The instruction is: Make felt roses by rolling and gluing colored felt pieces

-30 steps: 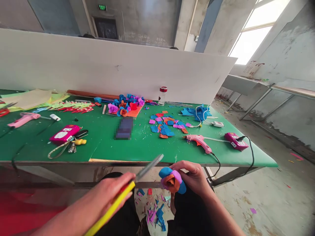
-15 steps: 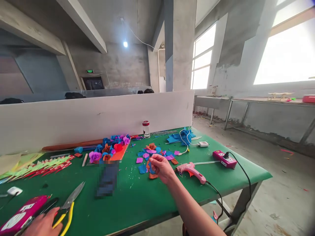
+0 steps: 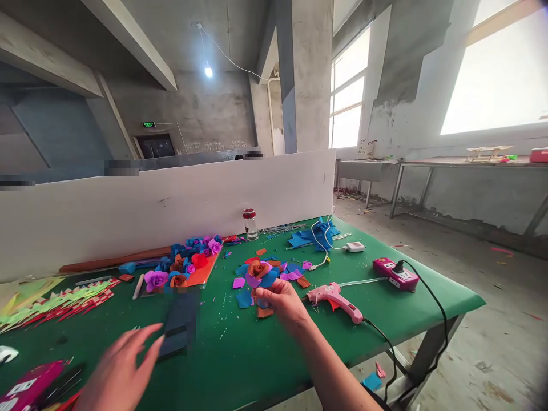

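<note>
I have my right grip (image 3: 283, 303) pinching the multicoloured flower (image 3: 258, 272) over loose coloured pieces (image 3: 244, 299) on the green surface (image 3: 240, 359), left of the pink glue gun (image 3: 336, 299); my left grip (image 3: 119, 366), near left, is spread open.

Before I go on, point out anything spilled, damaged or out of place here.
Two scraps look out of place: a blue scrap and a pink scrap lie on the floor below the green table, apart from the loose paper pieces on top. Pale crumbs also litter its surface. Nothing looks clearly damaged.
</note>
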{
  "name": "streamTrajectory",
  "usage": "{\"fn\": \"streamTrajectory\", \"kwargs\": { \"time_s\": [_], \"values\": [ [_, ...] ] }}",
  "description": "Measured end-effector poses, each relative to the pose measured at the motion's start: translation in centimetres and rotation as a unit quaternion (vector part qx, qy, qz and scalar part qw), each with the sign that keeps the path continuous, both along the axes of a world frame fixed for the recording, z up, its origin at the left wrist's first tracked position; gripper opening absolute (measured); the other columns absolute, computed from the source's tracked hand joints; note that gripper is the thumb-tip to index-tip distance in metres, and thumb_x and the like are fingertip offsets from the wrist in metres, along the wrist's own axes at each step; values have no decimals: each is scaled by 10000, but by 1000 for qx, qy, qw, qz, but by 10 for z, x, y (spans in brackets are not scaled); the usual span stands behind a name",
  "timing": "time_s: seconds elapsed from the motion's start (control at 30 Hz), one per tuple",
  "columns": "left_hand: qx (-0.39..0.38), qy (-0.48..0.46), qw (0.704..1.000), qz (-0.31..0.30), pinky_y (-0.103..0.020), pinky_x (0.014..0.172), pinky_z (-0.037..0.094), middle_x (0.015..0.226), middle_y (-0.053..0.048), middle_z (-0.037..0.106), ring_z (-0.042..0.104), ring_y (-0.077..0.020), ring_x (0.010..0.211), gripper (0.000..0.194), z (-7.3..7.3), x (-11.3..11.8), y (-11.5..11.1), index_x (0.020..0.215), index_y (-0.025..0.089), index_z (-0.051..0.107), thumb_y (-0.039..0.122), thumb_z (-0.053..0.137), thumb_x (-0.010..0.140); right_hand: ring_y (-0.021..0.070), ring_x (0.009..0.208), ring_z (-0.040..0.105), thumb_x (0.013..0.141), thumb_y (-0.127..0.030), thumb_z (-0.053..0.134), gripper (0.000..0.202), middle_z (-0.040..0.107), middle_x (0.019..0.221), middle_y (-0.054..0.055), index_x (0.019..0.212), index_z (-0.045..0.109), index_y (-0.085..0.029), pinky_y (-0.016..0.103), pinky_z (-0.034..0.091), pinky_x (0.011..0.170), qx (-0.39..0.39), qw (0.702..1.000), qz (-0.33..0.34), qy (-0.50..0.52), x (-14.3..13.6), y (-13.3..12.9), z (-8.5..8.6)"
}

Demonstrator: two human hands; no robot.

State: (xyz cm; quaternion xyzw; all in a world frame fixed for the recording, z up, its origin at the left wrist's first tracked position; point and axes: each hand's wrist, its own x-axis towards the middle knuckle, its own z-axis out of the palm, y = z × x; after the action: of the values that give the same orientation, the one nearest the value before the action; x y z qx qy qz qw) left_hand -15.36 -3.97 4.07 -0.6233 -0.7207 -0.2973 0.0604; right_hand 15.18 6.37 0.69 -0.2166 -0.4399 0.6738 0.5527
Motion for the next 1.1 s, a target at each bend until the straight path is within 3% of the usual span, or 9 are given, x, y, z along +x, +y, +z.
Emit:
{"fn": "streamTrajectory", "kwargs": {
  "time_s": [0.1, 0.23, 0.33, 0.47, 0.67, 0.8, 0.9, 1.03, 1.1],
  "values": [
    [-28, -190, 972, -136, -288, 669, 493, 953, -65, 753, 654, -232, 771, 374, 12, 75, 39, 818, 259, 783, 581, 601, 763, 64, 529, 432, 580, -442, 901, 373, 659, 650, 1, 671, 690, -148, 210, 308, 518, -3, 1000, 11, -3, -1, -5, 2],
    [-71, -435, 865, -239, -249, 573, 435, 841, -93, 738, 594, -196, 718, 469, 7, 144, 63, 884, 190, 808, 604, 750, 671, 48, 468, 414, 595, -477, 886, 395, 653, 620, -8, 689, 677, -155, 198, 273, 467, -39, 999, 8, 16, -3, -9, 5],
    [-67, -580, 777, -235, -227, 604, 449, 842, -81, 732, 593, -160, 734, 448, -12, 160, 68, 920, 170, 802, 534, 815, 658, 46, 443, 445, 585, -487, 883, 419, 670, 614, 4, 658, 648, -148, 192, 289, 443, -61, 998, -15, 8, -4, -11, 5],
    [-104, -676, 685, -253, -237, 636, 491, 723, -39, 675, 588, -133, 683, 343, -32, 165, 72, 794, 141, 770, 451, 848, 671, 56, 438, 490, 595, -472, 861, 401, 667, 586, 3, 647, 633, -147, 178, 315, 410, -69, 997, -23, -23, -5, -14, 5],
    [-137, -736, 614, -250, -257, 533, 503, 663, -26, 652, 581, -129, 571, 333, -32, 174, 71, 807, 122, 736, 414, 841, 687, 73, 392, 499, 622, -442, 827, 354, 641, 534, -13, 626, 606, -167, 188, 361, 374, -54, 995, -28, -75, -12, -18, -3],
    [-132, -751, 614, -204, -242, 507, 490, 721, -39, 692, 594, -119, 570, 340, -29, 172, 68, 826, 124, 751, 373, 869, 627, 96, 419, 530, 635, -501, 811, 378, 617, 521, -23, 663, 636, -166, 209, 412, 410, -19, 995, 4, -98, -14, -17, -11],
    [-78, -727, 661, -167, -215, 518, 457, 773, -49, 718, 603, -112, 622, 321, -28, 167, 67, 784, 134, 758, 360, 879, 589, 112, 494, 553, 671, -497, 795, 353, 645, 584, -11, 736, 693, -165, 222, 420, 472, 37, 986, 4, -163, -7, -15, -11],
    [32, -614, 777, -135, -198, 448, 313, 720, -22, 710, 420, -50, 496, 334, -25, 160, 63, 817, 143, 764, 394, 859, 619, 106, 512, 456, 776, -457, 724, 308, 568, 552, -21, 668, 658, -177, 236, 339, 494, 118, 936, -204, -262, 12, -13, -1],
    [66, -561, 814, -134, -211, 438, 291, 706, -13, 711, 378, -57, 464, 365, -25, 158, 61, 903, 160, 761, 419, 834, 655, 113, 531, 443, 849, -445, 645, 297, 558, 580, -18, 707, 645, -184, 246, 343, 516, 153, 910, -285, -259, 18, -15, 5]
  ]
}}
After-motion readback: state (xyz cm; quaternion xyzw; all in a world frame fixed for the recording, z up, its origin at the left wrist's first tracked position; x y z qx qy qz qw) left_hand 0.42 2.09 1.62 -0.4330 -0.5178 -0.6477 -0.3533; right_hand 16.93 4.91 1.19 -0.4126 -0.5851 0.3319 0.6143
